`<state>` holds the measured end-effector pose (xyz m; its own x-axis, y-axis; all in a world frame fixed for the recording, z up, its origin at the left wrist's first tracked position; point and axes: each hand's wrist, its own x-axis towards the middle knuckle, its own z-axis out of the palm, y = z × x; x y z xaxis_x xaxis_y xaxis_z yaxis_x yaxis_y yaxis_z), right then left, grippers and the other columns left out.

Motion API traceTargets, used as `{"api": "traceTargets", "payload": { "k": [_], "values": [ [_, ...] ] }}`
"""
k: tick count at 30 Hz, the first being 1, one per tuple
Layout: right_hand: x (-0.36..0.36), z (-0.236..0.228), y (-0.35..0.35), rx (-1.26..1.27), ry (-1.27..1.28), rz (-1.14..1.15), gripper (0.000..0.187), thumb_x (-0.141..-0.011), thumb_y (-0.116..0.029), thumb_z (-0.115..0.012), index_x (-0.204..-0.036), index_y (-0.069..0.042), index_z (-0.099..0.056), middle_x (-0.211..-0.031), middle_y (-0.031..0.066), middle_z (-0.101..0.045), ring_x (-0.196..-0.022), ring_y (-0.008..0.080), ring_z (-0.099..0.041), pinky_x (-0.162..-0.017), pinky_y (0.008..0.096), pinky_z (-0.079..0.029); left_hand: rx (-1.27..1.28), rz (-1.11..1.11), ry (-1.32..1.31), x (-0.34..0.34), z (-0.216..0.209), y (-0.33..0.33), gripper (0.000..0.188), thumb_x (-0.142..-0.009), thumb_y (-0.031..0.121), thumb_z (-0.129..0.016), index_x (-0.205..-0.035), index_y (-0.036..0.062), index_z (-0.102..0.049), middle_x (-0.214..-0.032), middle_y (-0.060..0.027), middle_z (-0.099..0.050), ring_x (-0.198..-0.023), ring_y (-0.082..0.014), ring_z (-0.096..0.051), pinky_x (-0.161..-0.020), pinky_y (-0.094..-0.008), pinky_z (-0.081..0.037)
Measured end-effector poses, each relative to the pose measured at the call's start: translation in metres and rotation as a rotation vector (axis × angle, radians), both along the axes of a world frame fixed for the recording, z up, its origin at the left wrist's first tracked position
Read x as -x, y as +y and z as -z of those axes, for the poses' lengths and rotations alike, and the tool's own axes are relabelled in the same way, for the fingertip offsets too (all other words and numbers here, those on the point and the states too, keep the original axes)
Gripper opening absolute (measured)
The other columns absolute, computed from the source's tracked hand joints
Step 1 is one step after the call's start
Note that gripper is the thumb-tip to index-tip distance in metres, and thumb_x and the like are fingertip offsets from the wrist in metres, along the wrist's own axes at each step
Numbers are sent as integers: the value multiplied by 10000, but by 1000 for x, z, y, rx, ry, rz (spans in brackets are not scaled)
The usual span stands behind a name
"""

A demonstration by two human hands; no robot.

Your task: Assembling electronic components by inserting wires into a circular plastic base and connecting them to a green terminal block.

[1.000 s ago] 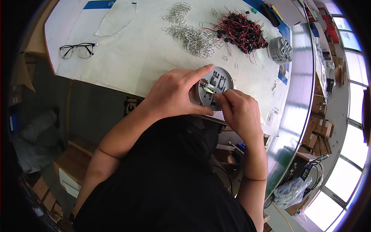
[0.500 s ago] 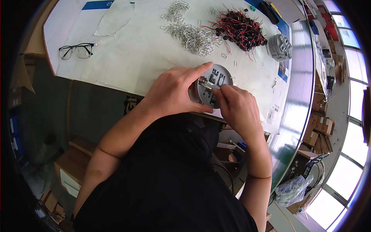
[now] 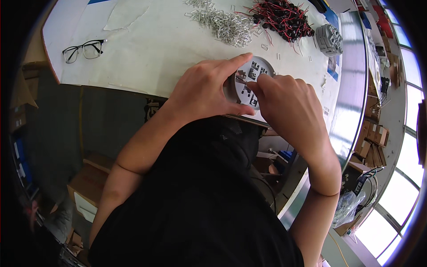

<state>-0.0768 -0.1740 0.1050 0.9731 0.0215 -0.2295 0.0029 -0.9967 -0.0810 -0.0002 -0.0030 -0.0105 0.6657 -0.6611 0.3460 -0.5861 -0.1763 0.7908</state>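
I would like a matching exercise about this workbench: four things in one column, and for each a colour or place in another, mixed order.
Things:
1. Eyeglasses
2. Small bent metal pieces
3. Wired parts
4. Round part

Colour or place:
A. red and black, in a heap
B. grey, its rim between the thumb and index finger of the left hand
C. silvery, mostly in a heap
D. near the left edge of the white table

Pairs: 1-D, 2-C, 3-A, 4-B

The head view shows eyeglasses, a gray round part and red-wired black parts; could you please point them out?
Eyeglasses [image 3: 86, 50], head view: lens near the bridge.
Gray round part [image 3: 255, 71], head view: slotted face.
Red-wired black parts [image 3: 285, 20], head view: the pile's middle.
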Motion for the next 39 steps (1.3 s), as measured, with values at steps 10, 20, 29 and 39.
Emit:
{"api": "traceTargets", "payload": {
  "k": [10, 20, 29, 39],
  "values": [
    [2, 1, 0, 52, -49, -53, 270, -1025, -269, -659, -855, -64, -700, -732, 147, -700, -676, 368, -722, -593, 463, -559, 12, -4, 3, 0, 1, 0, 1111, -571, 550, -1001, -1513, 122, -599, -925, -87, -707, -741, -215, -642, -734, -356, -573],
    [8, 14, -15, -30, -55, -62, 238, -1027, -276, -662, -874, -98, -705, -734, 129, -693, -666, 354, -714, -579, 453, -553, -3, -1, 22, 2, 0, 1, 1102, -584, 540, -1001, -1521, 123, -597, -914, -90, -700, -742, -215, -638, -734, -355, -570],
    [22, 36, -29, -158, -131, 75, 278, -1012, -312, -684, -884, -66, -690, -801, 156, -700, -716, 409, -692, -624, 496, -543, -19, 90, 141, -6, -15, 8, 1026, -649, 374, -1005, -1529, 78, -567, -973, -122, -724, -845, -239, -690, -819, -372, -578],
    [54, 81, -14, -290, -883, 38, 338, -832, -251, -858, -1125, -119, -754, -909, 57, -680, -772, 255, -701, -683, 362, -569, 153, 21, 539, -19, -1, 4, 202, -1011, 9, -673, -1209, -20, -699, -989, -103, -730, -897, -144, -674, -800, -277, -544]
  ]
}}
